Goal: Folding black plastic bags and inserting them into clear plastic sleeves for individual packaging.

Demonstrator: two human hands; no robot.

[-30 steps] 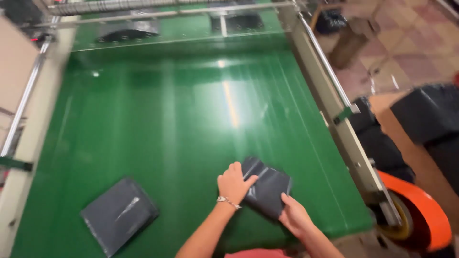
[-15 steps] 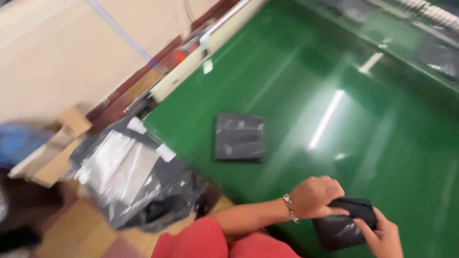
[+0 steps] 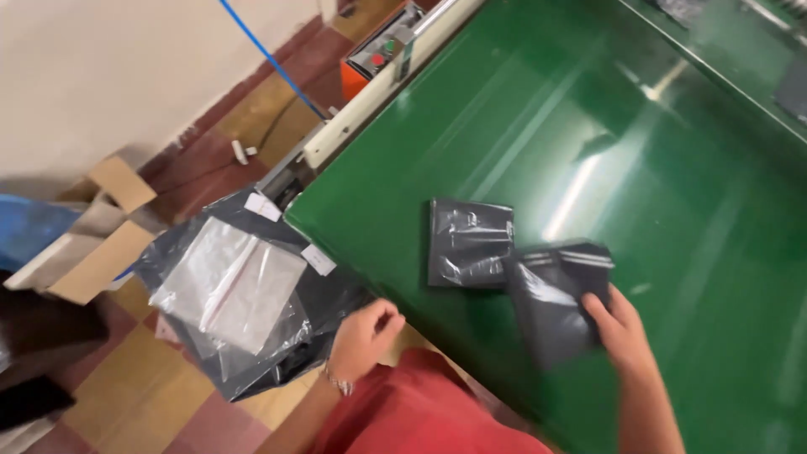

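Two dark pouches on the green surface [image 3: 672, 210].
My right hand [image 3: 620, 329] grips one pouch [image 3: 553, 296] beside another [image 3: 469, 244]; my left hand [image 3: 363, 338], half curled, touches the open sack [image 3: 244, 294].

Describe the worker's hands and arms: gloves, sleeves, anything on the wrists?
Both hands are bare, no gloves. The left hand has a thin metallic bracelet at the wrist. The right hand shows nothing on its wrist. Both forearms are uncovered; red clothing lies below them.
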